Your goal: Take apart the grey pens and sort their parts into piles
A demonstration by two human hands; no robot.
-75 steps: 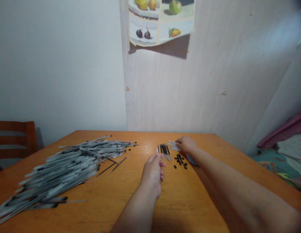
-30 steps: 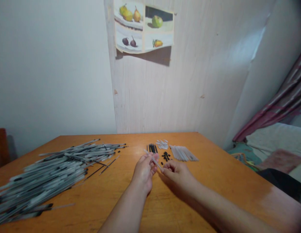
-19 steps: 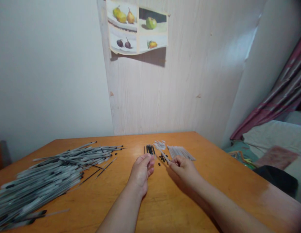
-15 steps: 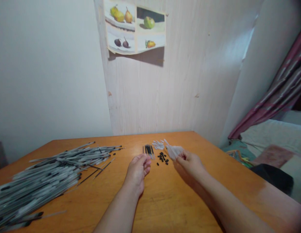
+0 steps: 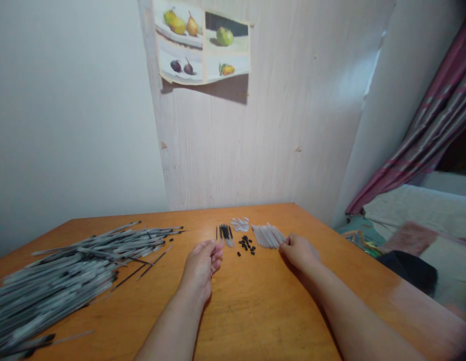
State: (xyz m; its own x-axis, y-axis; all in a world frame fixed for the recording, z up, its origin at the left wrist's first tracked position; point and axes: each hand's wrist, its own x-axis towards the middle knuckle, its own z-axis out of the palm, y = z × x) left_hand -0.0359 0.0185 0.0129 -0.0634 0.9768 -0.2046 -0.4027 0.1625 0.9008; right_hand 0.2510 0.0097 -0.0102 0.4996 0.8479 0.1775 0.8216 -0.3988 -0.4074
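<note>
We pinch a clear tube (image 5: pixel 279 235)

Head view: our right grip (image 5: pixel 285 243) clasps it at the row's right edge, on the worktop (image 5: pixel 248 306). Our left grip (image 5: pixel 216 246) is clenched near black sticks (image 5: pixel 224 232); any contents, we cannot tell.

The premises present as a room in a home. A plain wooden table (image 5: pixel 251 311) stands against the wall. A sheet of fruit pictures (image 5: pixel 202 45) is fixed to the pale wood-grain panel (image 5: pixel 233 150), its lower edge curling. To the right hangs a pink and grey curtain (image 5: pixel 417 130), beside what appears to be a bed or couch with rumpled light covers (image 5: pixel 424 210); exact furniture type could not be determined.
</note>
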